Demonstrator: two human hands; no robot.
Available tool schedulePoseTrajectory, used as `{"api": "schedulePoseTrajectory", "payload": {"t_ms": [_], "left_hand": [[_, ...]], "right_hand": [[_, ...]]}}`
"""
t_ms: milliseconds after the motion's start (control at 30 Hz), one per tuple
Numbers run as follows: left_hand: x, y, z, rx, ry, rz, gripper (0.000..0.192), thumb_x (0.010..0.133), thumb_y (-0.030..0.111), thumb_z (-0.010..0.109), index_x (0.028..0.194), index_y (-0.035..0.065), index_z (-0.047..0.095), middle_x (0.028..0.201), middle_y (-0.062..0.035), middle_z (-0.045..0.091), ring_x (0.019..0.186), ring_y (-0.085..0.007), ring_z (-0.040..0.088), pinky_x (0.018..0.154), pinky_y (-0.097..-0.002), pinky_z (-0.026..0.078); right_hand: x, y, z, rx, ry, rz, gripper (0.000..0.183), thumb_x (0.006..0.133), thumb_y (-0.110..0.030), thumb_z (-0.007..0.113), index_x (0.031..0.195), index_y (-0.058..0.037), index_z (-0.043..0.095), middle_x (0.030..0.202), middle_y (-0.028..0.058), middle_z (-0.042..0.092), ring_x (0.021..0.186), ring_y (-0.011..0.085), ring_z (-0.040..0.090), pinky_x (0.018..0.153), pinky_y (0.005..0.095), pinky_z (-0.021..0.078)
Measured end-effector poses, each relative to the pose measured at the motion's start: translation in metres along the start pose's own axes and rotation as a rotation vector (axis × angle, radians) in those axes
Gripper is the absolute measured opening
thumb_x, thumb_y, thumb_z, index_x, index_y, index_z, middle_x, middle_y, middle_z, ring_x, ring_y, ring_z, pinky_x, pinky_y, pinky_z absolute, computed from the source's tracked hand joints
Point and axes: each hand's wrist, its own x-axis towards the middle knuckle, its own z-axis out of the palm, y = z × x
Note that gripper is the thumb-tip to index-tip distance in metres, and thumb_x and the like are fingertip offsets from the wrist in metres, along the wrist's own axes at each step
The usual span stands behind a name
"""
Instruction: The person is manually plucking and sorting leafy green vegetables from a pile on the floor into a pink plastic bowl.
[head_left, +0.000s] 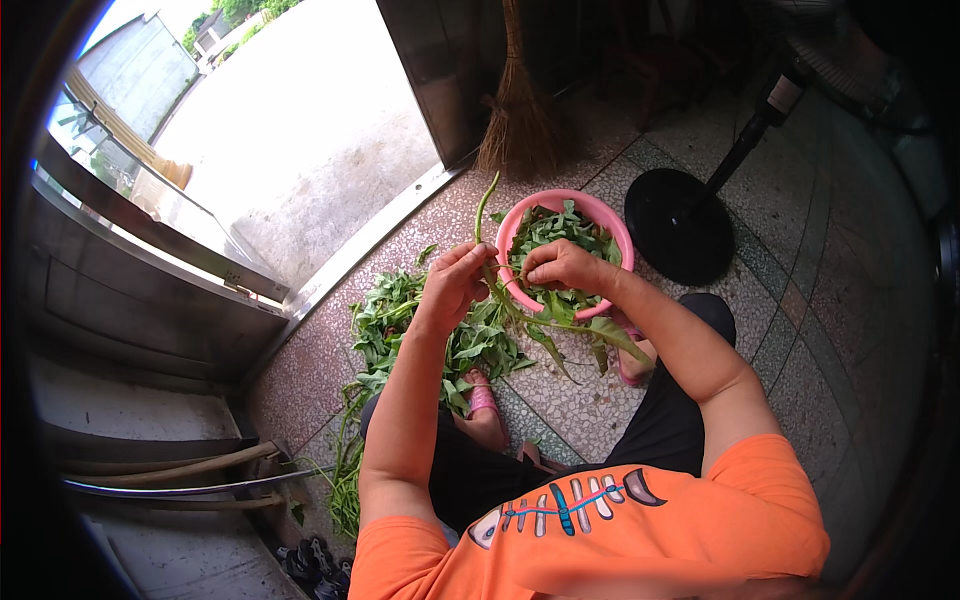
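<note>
In my left hand (456, 285) a long green stem (482, 210) is pinched between thumb and fingers; its upper end points up and its leafy end (615, 335) droops to the right. My right hand (566, 266), fingertips together, grips a thin leaf stalk (507, 266) that runs across to the stem. Below this hand stands a pink plastic basin (628, 247) holding loose green leaves (559, 225). A heap of leafy greens (390, 315) lies on the floor under and left of my left hand, its bare stems (343, 480) trailing toward me.
A straw broom (514, 127) leans beyond the basin. The round black base (679, 225) of a pedestal fan stands right of it. At left, an open metal door (150, 300) adjoins the door sill (375, 229). Wooden handles (180, 469) jut in at lower left. My feet, in pink sandals (484, 397), flank the floor ahead.
</note>
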Motion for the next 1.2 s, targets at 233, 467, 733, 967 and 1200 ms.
{"api": "schedulePoseTrajectory", "payload": {"t_ms": [233,467,733,967,1200], "left_hand": [[0.000,0.002,0.005,-0.054,0.053,0.036,0.020,0.089,0.020,0.049,0.094,0.0017,0.056,0.074,-0.0032,0.057,0.062,-0.0102,0.054,0.047,-0.0210,0.038],[0.001,0.009,-0.008,-0.101,0.152,0.101,0.018,0.089,0.019,0.048,0.089,0.0021,0.056,0.072,-0.0047,0.058,0.059,-0.0106,0.053,0.042,-0.0208,0.038],[0.000,0.019,-0.027,-0.153,0.190,0.166,0.019,0.088,0.019,0.050,0.091,0.0015,0.056,0.071,-0.0061,0.057,0.059,-0.0124,0.053,0.041,-0.0214,0.038],[-0.002,0.024,-0.035,-0.166,0.268,0.190,0.018,0.086,0.020,0.054,0.088,0.0027,0.057,0.071,-0.0049,0.056,0.060,-0.0108,0.053,0.041,-0.0208,0.035],[-0.002,0.025,-0.034,-0.188,0.271,0.200,0.018,0.086,0.019,0.053,0.089,0.0024,0.057,0.072,-0.0046,0.057,0.062,-0.0111,0.054,0.041,-0.0198,0.036]], "right_hand": [[-0.002,0.003,-0.005,0.297,0.132,-0.031,0.011,0.077,-0.011,0.052,0.077,-0.0018,0.058,0.066,0.0028,0.056,0.054,0.0089,0.051,0.041,0.0211,0.0381],[-0.006,-0.006,-0.024,0.197,0.068,-0.004,0.015,0.082,-0.013,0.051,0.085,0.0004,0.058,0.068,0.0028,0.055,0.052,0.0087,0.049,0.046,0.0198,0.0392],[-0.018,-0.016,-0.021,-0.324,-0.066,-0.012,0.022,0.079,-0.018,0.061,0.089,0.0009,0.064,0.075,0.0029,0.062,0.068,0.0071,0.054,0.061,0.0218,0.0426],[-0.021,-0.022,-0.013,-0.299,-0.100,-0.032,0.023,0.076,-0.019,0.064,0.089,0.0002,0.065,0.078,0.0045,0.064,0.072,0.0092,0.056,0.068,0.0240,0.0443],[-0.015,-0.009,-0.011,-0.401,-0.099,-0.145,0.021,0.072,-0.016,0.061,0.086,-0.0004,0.065,0.074,0.0053,0.063,0.070,0.0092,0.057,0.065,0.0234,0.0441]]}}
